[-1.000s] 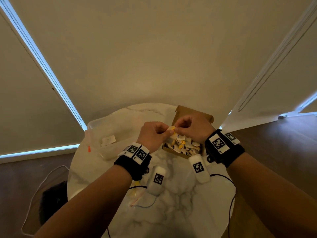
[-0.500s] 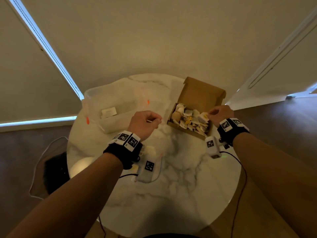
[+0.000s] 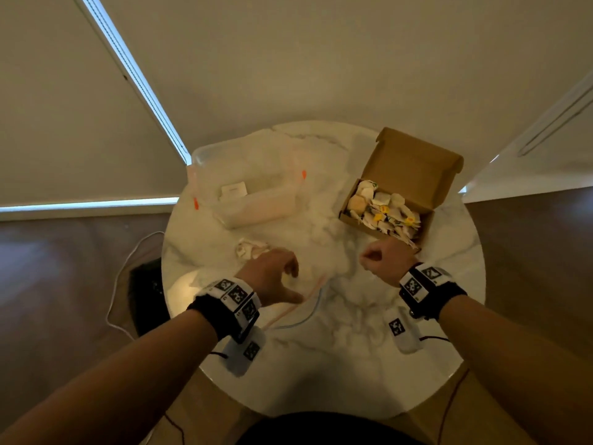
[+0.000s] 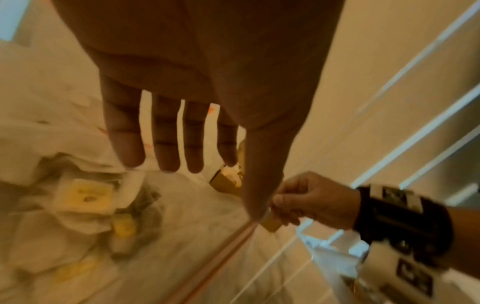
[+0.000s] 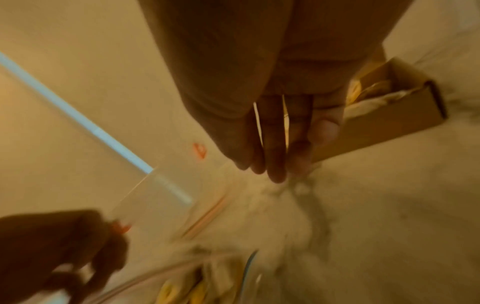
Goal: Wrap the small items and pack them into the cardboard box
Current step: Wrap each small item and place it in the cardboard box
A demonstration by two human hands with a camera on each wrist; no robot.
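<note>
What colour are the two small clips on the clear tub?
Orange. The clips on the tub show best in the head view.

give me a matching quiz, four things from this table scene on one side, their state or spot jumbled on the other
1 cardboard box
2 clear container
3 left hand
4 right hand

a fingers curled, beside the box
b lid up, full of wrapped items
c fingers spread above the table
d far left, orange clips

pairs: 1-b, 2-d, 3-c, 4-a
</note>
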